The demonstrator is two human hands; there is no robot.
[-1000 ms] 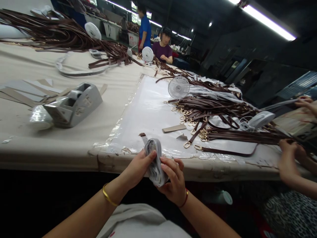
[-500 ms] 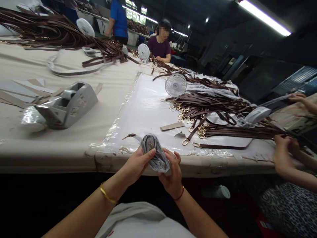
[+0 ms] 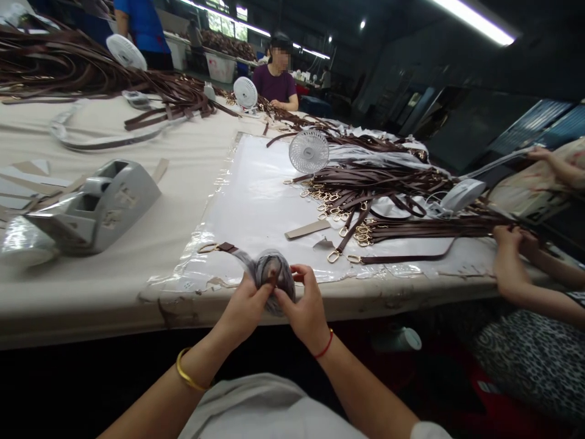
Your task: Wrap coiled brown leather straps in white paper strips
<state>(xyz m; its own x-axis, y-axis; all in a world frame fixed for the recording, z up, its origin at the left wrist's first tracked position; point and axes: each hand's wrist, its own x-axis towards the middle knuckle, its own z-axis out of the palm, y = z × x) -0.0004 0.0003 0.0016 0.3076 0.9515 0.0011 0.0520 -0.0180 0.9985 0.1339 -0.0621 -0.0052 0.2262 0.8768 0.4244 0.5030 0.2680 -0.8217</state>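
Observation:
Both my hands hold a rolled-up strap wrapped in clear plastic (image 3: 274, 272) at the table's front edge. My left hand (image 3: 244, 308) grips the roll from the left, fingers closed on it. My right hand (image 3: 305, 305) pinches it from the right. The strap's loose brown end with a gold ring (image 3: 218, 247) trails left onto the clear plastic sheet (image 3: 256, 201). A pile of brown straps with gold clasps (image 3: 365, 195) lies to the right of the sheet, behind my hands.
A grey tape dispenser (image 3: 98, 204) sits at the left. A small white fan (image 3: 309, 151) stands mid-table, others farther back. A co-worker's hands (image 3: 509, 253) handle straps at the right. More brown straps (image 3: 91, 67) heap at the back left, where other people stand.
The roll has sunk lower and turned so its end faces me. Both hands closed tighter round it. The strap's loose end now lies farther left on the sheet.

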